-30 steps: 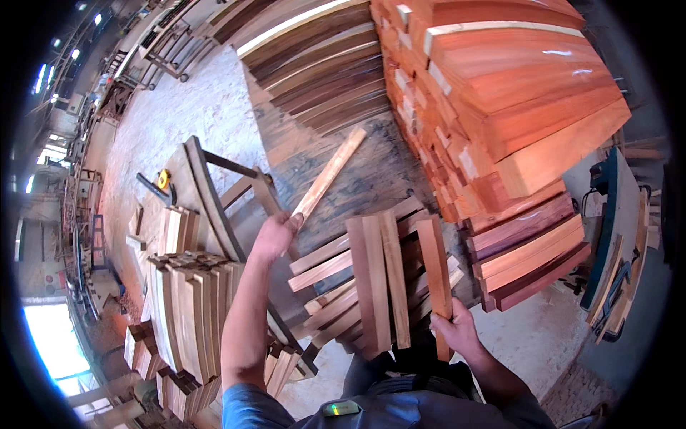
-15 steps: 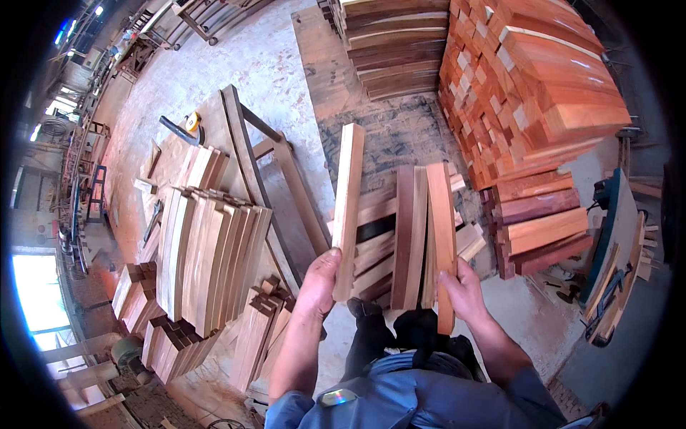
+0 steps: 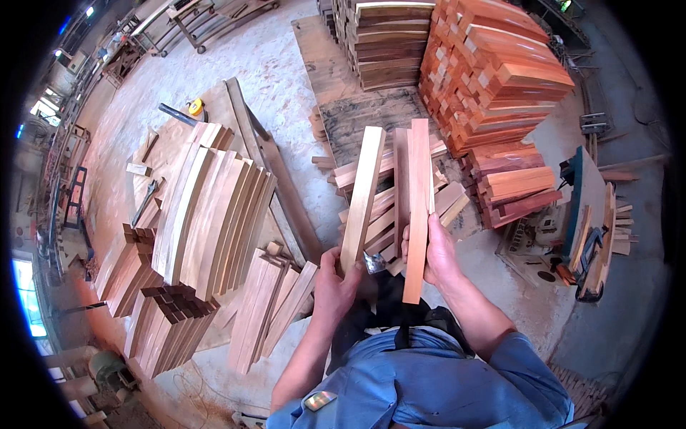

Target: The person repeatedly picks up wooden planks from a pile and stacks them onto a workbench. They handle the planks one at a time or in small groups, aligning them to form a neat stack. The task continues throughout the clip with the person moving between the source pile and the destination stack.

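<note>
At centre | left hand (image 3: 338, 283): pale bar (image 3: 362, 193) | right hand (image 3: 441, 252): orange bar (image 3: 418, 207)

Left hand (image 3: 336, 286): centre of frame, at the lower end of the left strip (image 3: 364, 186).
Right hand (image 3: 439, 254): right of the left hand, at the lower part of the right strip (image 3: 419, 207).
Strip pile (image 3: 450, 200): behind both strips.
Right stack (image 3: 493, 79): upper right, beside the centre stack (image 3: 389, 46).
Lower stack (image 3: 518, 183): just below the right stack.
Table (image 3: 218, 104): left half, bearing the plank bundle (image 3: 214, 214) and, above that, the tape measure (image 3: 195, 107).
Trolley (image 3: 187, 32): upper left, on the floor (image 3: 271, 93).
</note>
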Tool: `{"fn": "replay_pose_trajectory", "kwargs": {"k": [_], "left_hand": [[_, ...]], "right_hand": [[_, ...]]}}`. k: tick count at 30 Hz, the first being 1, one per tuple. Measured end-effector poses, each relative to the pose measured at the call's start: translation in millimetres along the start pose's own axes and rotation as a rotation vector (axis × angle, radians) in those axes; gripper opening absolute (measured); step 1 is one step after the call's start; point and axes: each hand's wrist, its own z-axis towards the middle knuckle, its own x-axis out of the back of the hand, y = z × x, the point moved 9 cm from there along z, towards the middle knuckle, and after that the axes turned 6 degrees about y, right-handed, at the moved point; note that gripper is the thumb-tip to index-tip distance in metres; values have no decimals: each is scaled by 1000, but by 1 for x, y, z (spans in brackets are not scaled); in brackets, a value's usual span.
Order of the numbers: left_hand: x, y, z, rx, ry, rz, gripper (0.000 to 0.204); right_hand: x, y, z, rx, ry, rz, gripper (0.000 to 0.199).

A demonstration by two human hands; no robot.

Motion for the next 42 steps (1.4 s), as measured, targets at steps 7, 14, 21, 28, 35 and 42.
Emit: {"fn": "replay_pose_trajectory", "kwargs": {"k": [7,14,21,28,35,42], "left_hand": [[28,19,-33,-201,85,175,36],[51,34,-53,-309,192,437,46],[57,46,-59,-345,282,443,34],[-7,-39,-42,350,-122,-418,22],[-56,-67,-27,425,-114,-394,22],[-80,-51,-16,397,-62,-396,20]], "right_hand": [[-5,8,-42,134,45,-10,44],[-6,12,-63,260,28,27,31],[-12,1,-55,226,-59,53,27],[47,-12,-35,150,62,-58,28],[130,-31,-3,122,194,-157,26],[152,-36,44,129,204,-542,54]]}}
